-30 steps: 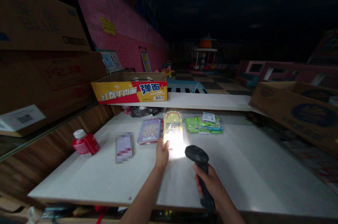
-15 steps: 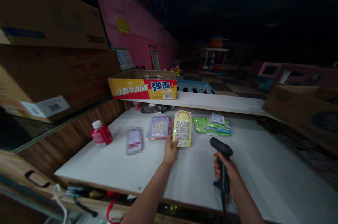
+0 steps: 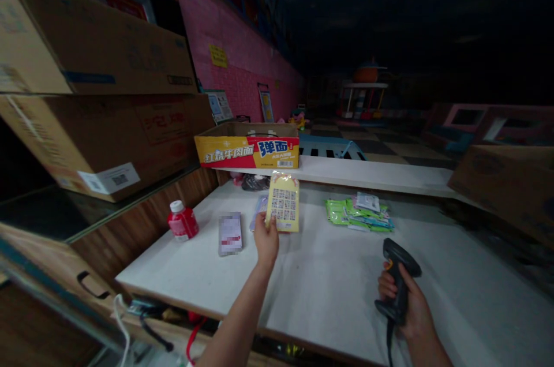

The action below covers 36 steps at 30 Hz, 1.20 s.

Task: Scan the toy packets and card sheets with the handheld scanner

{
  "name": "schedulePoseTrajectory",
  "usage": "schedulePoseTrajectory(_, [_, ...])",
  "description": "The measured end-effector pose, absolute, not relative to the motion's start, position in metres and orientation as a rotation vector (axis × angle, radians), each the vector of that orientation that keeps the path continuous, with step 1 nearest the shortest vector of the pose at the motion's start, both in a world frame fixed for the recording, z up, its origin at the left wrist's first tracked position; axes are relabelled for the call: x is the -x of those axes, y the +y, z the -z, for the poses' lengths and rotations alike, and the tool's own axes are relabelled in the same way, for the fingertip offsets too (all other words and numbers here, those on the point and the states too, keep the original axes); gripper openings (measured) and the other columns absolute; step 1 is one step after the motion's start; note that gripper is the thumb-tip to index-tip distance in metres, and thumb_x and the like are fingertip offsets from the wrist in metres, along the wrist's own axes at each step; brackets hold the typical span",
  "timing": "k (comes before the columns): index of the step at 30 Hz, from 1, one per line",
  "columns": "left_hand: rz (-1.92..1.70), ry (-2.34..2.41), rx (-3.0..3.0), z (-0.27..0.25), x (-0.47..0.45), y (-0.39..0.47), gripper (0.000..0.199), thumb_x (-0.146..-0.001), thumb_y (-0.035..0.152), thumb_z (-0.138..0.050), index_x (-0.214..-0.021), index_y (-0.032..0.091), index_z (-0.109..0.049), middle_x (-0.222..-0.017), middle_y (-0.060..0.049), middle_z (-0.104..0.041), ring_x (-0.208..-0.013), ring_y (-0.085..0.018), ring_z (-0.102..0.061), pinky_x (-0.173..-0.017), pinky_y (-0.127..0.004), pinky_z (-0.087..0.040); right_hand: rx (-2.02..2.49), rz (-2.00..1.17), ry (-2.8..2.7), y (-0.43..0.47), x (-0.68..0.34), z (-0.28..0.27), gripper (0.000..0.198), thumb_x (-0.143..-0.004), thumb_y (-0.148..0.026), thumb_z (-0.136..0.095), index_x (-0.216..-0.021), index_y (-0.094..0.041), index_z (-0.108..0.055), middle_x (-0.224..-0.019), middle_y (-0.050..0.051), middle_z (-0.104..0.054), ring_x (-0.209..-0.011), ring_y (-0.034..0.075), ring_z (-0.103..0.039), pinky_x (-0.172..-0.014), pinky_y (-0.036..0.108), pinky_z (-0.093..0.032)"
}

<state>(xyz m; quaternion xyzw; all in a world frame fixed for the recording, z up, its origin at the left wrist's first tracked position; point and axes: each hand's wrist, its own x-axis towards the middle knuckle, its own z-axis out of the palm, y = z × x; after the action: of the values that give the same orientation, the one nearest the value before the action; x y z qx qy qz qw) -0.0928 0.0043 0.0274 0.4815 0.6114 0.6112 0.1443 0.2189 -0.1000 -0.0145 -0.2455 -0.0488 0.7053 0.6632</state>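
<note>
A dim room with a pink wall (image 3: pixel 242 81) lies beyond a white table (image 3: pixel 320 292). Taking the table's middle as the dial's centre, the left hand (image 3: pixel 266 243) pinches a yellow packet (image 3: pixel 285 205) by its lower left edge at eleven o'clock, the packet partly covering a purple packet (image 3: pixel 259 205). Toward four o'clock, the right hand (image 3: pixel 413 303) wraps its fingers around the handle of a black scanner (image 3: pixel 400 283). Green packets (image 3: pixel 355 214) lie heaped near two o'clock; a red bottle (image 3: pixel 182 223) stands between nine and ten.
</note>
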Motion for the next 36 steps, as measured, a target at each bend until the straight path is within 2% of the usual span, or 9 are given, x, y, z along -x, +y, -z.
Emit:
schedulePoseTrajectory(3, [-1.424, 2.197, -1.411, -0.051, 0.118, 0.018, 0.027, -0.088, 0.031, -0.045, -0.109, 0.016, -0.054, -0.092, -0.011, -0.068, -0.083, -0.024, -0.065, -0.07, -0.033, -0.047, 0.57, -1.589, -0.128, -0.098, -0.219, 0.014, 0.028, -0.069, -0.028, -0.077, -0.084, -0.018, -0.056, -0.058, -0.006, -0.044, -0.044, 0.005, -0.04, -0.038, 0.014, -0.038])
schedulePoseTrajectory(7, [-0.882, 2.507, -1.58, -0.061, 0.137, 0.026, 0.031, -0.089, 0.03, -0.043, -0.107, 0.013, -0.061, -0.096, -0.017, -0.069, -0.091, -0.029, -0.064, -0.076, -0.036, -0.044, 0.56, -1.586, -0.104, -0.097, -0.22, 0.016, 0.029, -0.069, -0.028, -0.078, -0.084, -0.017, -0.056, -0.059, -0.006, -0.044, -0.045, 0.005, -0.041, -0.038, 0.014, -0.038])
schedulePoseTrajectory(11, [-0.617, 2.7, -1.697, -0.057, 0.141, 0.02, 0.036, -0.088, 0.035, -0.043, -0.103, 0.012, -0.066, -0.103, -0.02, -0.065, -0.102, -0.033, -0.058, -0.083, -0.041, -0.042, 0.556, -1.582, -0.108, -0.098, -0.219, 0.016, 0.029, -0.068, -0.027, -0.078, -0.086, -0.017, -0.056, -0.06, -0.006, -0.043, -0.045, 0.006, -0.041, -0.038, 0.015, -0.039])
schedulePoseTrajectory(14, [-0.658, 2.692, -1.787, -0.051, 0.139, 0.015, 0.04, -0.089, 0.038, -0.041, -0.113, 0.015, -0.064, -0.111, -0.019, -0.06, -0.106, -0.033, -0.054, -0.087, -0.042, -0.039, 0.563, -1.574, -0.117, -0.098, -0.22, 0.017, 0.028, -0.069, -0.027, -0.077, -0.086, -0.018, -0.057, -0.06, -0.006, -0.043, -0.045, 0.006, -0.042, -0.038, 0.015, -0.039])
schedulePoseTrajectory(17, [-0.808, 2.571, -1.998, -0.046, 0.131, 0.01, 0.051, -0.086, 0.05, -0.046, -0.125, 0.019, -0.056, -0.121, -0.017, -0.054, -0.112, -0.031, -0.049, -0.093, -0.041, -0.037, 0.563, -1.583, -0.109, -0.098, -0.221, 0.018, 0.028, -0.07, -0.027, -0.077, -0.086, -0.018, -0.056, -0.06, -0.006, -0.043, -0.045, 0.006, -0.041, -0.038, 0.015, -0.04])
schedulePoseTrajectory(21, [-0.726, 2.466, -2.098, -0.045, 0.116, 0.007, 0.069, -0.075, 0.067, -0.052, -0.124, 0.018, -0.057, -0.121, -0.017, -0.053, -0.112, -0.034, -0.048, -0.092, -0.044, -0.037, 0.568, -1.58, -0.107, -0.097, -0.22, 0.018, 0.029, -0.069, -0.027, -0.078, -0.087, -0.018, -0.056, -0.06, -0.006, -0.043, -0.045, 0.006, -0.041, -0.038, 0.015, -0.04])
schedulePoseTrajectory(30, [-0.684, 2.386, -2.109, -0.049, 0.114, 0.009, 0.055, -0.078, 0.058, -0.053, -0.116, 0.019, -0.062, -0.122, -0.016, -0.055, -0.113, -0.035, -0.049, -0.096, -0.051, -0.034, 0.6, -1.544, -0.139, -0.097, -0.218, 0.01, 0.027, -0.069, -0.03, -0.077, -0.081, -0.018, -0.056, -0.058, -0.007, -0.041, -0.043, 0.005, -0.039, -0.036, 0.014, -0.037])
schedulePoseTrajectory(33, [-0.826, 2.362, -2.213, -0.053, 0.108, 0.011, 0.053, -0.079, 0.056, -0.054, -0.115, 0.018, -0.062, -0.126, -0.018, -0.052, -0.125, -0.037, -0.038, -0.105, -0.055, -0.025, 0.586, -1.545, -0.116, -0.095, -0.217, 0.01, 0.03, -0.068, -0.029, -0.079, -0.084, -0.016, -0.057, -0.058, -0.008, -0.042, -0.044, 0.004, -0.039, -0.038, 0.012, -0.036])
schedulePoseTrajectory(36, [-1.026, 2.168, -2.324, -0.056, 0.089, 0.015, 0.039, -0.082, 0.046, -0.055, -0.113, 0.022, -0.062, -0.131, -0.014, -0.05, -0.13, -0.033, -0.033, -0.108, -0.05, -0.025, 0.614, -1.523, -0.123, -0.092, -0.216, 0.01, 0.031, -0.067, -0.031, -0.08, -0.084, -0.016, -0.058, -0.057, -0.008, -0.042, -0.043, 0.004, -0.039, -0.037, 0.012, -0.035])
